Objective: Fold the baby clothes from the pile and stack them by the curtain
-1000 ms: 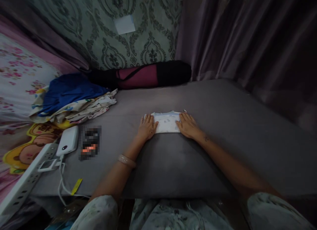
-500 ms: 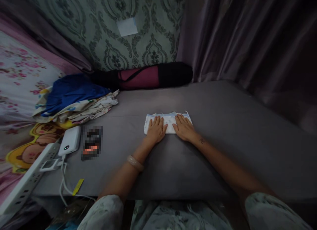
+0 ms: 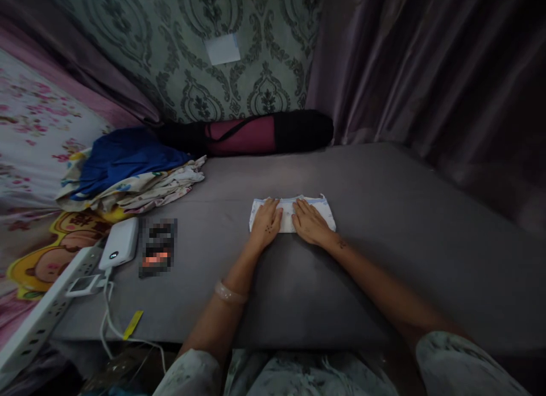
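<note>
A folded white cloth (image 3: 286, 221) with a light blue edge along its far side lies flat on the grey surface (image 3: 307, 293). My left hand (image 3: 267, 221) rests palm down on the left part of the cloth, fingers stretched away from me. On the right part, my right hand (image 3: 311, 222) presses flat with its fingers extended toward the far edge. A strip of cloth shows between the two thumbs, and its right end sticks out beyond my right hand.
A black and maroon long bag (image 3: 245, 135) lies along the wall. At left are a blue cloth heap (image 3: 128, 157), a white power bank (image 3: 120, 242), a blurred-out item (image 3: 157, 248), a power strip (image 3: 51, 310), white cables and a yellow tag (image 3: 133, 325).
Both hands have slid slightly left over the cloth, and more of its right end now shows. The view has shifted a little.
</note>
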Demonstrator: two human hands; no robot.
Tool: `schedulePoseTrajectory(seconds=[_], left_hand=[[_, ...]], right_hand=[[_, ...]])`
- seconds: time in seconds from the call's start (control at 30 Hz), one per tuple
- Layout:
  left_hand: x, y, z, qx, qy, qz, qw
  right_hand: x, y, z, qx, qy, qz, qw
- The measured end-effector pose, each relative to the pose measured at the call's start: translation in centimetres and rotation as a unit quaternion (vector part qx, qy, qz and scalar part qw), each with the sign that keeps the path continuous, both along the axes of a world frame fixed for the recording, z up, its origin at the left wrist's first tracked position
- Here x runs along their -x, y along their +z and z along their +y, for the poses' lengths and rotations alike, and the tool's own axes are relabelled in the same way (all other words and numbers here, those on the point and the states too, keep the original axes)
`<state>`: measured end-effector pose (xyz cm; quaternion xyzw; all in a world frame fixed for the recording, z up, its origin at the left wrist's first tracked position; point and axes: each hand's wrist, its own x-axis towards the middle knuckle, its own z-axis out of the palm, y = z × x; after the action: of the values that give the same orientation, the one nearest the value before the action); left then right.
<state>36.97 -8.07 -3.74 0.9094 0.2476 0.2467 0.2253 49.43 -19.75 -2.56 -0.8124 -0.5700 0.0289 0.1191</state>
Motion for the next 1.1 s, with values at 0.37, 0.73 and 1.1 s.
schedulePoseTrajectory(seconds=[0.37, 0.73, 1.1], left_hand=[[3.2, -1.1, 4.1, 0.093, 0.132, -0.06, 0.985], [3.6, -1.7, 4.4, 0.094, 0.143, -0.041, 0.984], [3.5, -2.3, 4.9, 0.083, 0.149, -0.044, 0.984]], right_hand=[[1.9, -0.2, 1.9, 0.012, 0.008, -0.003, 1.0], [3.2, -0.4, 3.3, -0.004, 0.027, -0.018, 0.999], [4.3, -0.1, 4.8, -0.012, 0.042, -0.024, 0.999]])
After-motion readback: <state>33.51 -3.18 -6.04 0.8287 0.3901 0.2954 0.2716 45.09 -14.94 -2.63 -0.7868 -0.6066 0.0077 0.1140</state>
